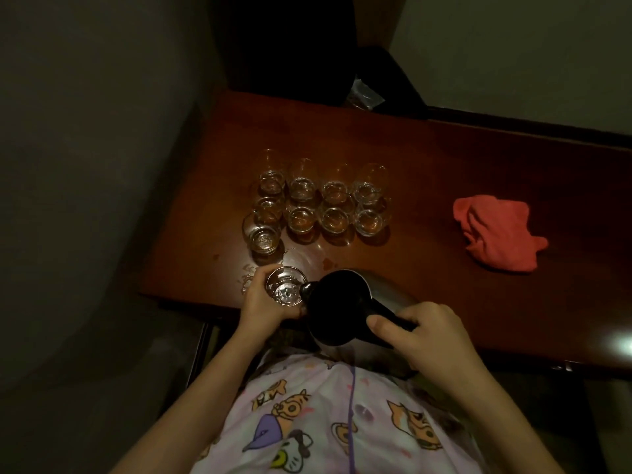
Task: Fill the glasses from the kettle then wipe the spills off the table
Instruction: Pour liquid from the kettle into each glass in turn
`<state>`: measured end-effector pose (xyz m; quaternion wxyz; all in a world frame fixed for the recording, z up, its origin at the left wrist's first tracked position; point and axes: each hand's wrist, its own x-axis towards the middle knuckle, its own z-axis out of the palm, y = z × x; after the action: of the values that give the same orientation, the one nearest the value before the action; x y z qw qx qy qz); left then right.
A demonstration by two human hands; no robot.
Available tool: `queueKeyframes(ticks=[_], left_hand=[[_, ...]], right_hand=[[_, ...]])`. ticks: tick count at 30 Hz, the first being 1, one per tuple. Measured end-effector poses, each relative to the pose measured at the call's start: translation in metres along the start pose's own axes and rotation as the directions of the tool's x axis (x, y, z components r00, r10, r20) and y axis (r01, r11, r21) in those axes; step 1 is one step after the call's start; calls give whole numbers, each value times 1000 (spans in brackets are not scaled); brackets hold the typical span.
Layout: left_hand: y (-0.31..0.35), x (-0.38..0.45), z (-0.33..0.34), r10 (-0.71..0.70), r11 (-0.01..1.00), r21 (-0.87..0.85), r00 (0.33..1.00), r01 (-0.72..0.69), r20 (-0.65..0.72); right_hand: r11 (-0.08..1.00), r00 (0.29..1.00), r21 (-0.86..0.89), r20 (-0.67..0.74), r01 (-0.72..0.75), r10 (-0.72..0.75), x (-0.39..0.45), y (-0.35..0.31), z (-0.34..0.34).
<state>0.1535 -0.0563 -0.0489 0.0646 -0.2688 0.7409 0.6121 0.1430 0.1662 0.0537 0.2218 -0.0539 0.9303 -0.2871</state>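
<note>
Right hand grips kettle handle; spout over glass held by left hand at table near edge. Droplets beside. Glasses cluster mid-table; red cloth well right.

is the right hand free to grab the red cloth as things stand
Probably not yet. The right hand grips the kettle handle while it tips into the glass the left hand holds. The cloth itself lies unobstructed on the table.
</note>
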Motion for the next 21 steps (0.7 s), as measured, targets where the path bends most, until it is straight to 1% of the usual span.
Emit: queueKeyframes(ticks=[15,21], left_hand=[[4,-1,1,1,1000,-5,1000,0,19],[2,0,1,-22,1000,5,1000,22,20]], right_hand=[[1000,1000,-1,7,12,-12,-3,-2,-3],[1000,1000,-11,8,16,-16,-3,-3,-4]])
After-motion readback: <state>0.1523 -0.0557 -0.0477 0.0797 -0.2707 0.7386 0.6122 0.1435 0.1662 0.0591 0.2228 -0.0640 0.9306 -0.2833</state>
